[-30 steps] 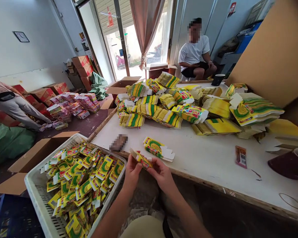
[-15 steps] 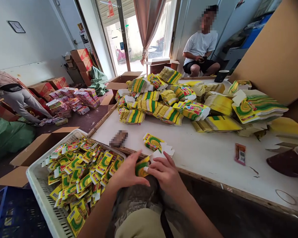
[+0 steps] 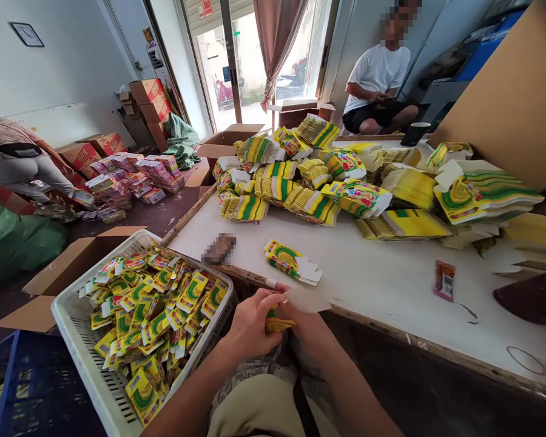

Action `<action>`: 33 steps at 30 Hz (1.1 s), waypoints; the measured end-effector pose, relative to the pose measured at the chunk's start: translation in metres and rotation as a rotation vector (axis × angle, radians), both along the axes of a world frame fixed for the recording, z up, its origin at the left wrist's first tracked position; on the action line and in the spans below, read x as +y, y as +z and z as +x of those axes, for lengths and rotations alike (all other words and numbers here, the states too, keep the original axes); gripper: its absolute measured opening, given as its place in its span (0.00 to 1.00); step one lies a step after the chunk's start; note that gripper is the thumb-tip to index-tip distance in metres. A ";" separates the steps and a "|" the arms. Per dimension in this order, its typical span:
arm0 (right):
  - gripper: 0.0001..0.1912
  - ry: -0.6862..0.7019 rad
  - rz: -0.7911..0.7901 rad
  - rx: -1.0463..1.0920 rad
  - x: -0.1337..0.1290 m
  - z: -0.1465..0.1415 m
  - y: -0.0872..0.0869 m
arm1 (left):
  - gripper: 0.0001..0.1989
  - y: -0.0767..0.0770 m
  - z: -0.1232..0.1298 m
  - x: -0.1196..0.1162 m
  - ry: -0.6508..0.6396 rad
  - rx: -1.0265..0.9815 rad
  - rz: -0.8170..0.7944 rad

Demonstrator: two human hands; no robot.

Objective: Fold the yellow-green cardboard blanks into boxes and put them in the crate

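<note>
Left grip (image 3: 255, 321) grasping yellow-green carton (image 3: 279, 324), pale flap (image 3: 310, 301) spreading rightward over right grip (image 3: 310, 328). Right grip against same carton, fingers mostly hidden behind flap; cannot tell whether clasped on it. Just beyond both grips, on white counter (image 3: 382, 273): 1 small stack of cartons (image 3: 286, 257), white tabs pointing right. Farther beyond: heaped carton bundles (image 3: 277, 189). Left of left grip: white basket (image 3: 66, 315), full of folded cartons (image 3: 155, 315). Well right of right grip: 1 small reddish packet (image 3: 444, 279), dark mug (image 3: 528, 300).
</note>
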State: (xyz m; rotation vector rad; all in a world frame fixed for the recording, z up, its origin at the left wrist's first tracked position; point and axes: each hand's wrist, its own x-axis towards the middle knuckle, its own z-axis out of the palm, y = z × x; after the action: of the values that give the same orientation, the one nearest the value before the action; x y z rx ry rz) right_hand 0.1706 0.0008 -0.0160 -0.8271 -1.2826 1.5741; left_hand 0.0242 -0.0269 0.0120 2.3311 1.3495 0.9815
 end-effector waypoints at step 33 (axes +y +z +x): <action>0.13 -0.043 0.829 -0.521 0.023 0.035 0.016 | 0.26 0.040 -0.019 0.016 0.162 0.164 -0.124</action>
State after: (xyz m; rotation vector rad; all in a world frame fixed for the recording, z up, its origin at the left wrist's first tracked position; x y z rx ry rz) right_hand 0.2053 0.0237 0.0004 -0.7135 -2.0575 0.6587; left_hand 0.0056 -0.0109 0.0519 2.2794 1.6348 0.7387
